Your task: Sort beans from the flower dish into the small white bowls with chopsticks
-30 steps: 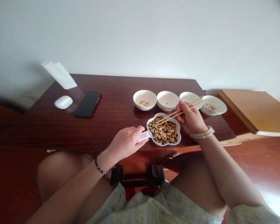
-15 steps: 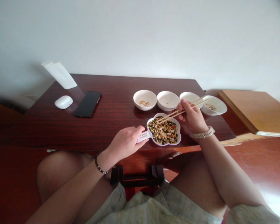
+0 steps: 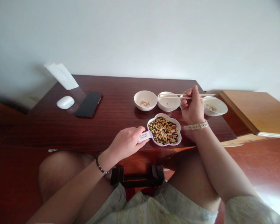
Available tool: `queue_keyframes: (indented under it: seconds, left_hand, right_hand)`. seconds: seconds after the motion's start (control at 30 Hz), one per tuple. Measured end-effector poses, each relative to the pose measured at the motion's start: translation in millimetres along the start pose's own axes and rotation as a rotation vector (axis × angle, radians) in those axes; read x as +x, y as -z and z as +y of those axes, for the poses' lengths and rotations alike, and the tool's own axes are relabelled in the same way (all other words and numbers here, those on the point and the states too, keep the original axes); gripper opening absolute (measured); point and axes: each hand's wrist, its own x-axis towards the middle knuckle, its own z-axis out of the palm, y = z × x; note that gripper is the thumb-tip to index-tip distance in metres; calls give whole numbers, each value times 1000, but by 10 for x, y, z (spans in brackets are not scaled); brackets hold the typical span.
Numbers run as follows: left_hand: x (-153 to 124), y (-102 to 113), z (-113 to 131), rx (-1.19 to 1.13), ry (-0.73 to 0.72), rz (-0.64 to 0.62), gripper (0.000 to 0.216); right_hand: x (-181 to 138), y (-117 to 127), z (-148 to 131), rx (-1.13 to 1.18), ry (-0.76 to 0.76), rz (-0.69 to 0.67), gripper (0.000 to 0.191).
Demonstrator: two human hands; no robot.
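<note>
Over the second white bowl (image 3: 168,102) from the left, the right hand (image 3: 191,109) has the chopsticks (image 3: 177,95) pinched tight, held nearly level with their tips reaching left across that bowl's rim. Whether anything sits between the tips is too small to tell. Just in front of that bowl sits the flower-shaped dish (image 3: 164,130), heaped with mixed beans in yellow, black, green and a touch of red. The left hand (image 3: 127,143) is curled around the dish's short labelled handle (image 3: 144,136), fingers closed on it, steadying it near the front edge of the table (image 3: 112,124). Left of the chopstick bowl is another white bowl (image 3: 145,100) with a few pale beans in the bottom. To its right, past the hand, a further bowl (image 3: 216,106) shows a few bits inside. Far off to the left of the dish lie a dark phone (image 3: 89,104), a white mouse (image 3: 65,102) and a white paper bag (image 3: 62,75).
</note>
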Motion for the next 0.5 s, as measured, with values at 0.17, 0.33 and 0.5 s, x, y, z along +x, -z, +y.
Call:
queue_keyframes:
  seconds: [0.17, 0.33, 0.5]
  left_hand:
    - [3, 7, 2, -5, 2, 3, 31]
    - [0, 4, -3, -11, -3, 2, 32]
    - [-2, 3, -5, -10, -2, 1, 32]
  right_hand:
    - [-4, -71, 79, -125, 30, -26, 50]
    - [-102, 1, 7, -225, 8, -57, 50]
    - [-204, 133, -93, -263, 1, -101, 53]
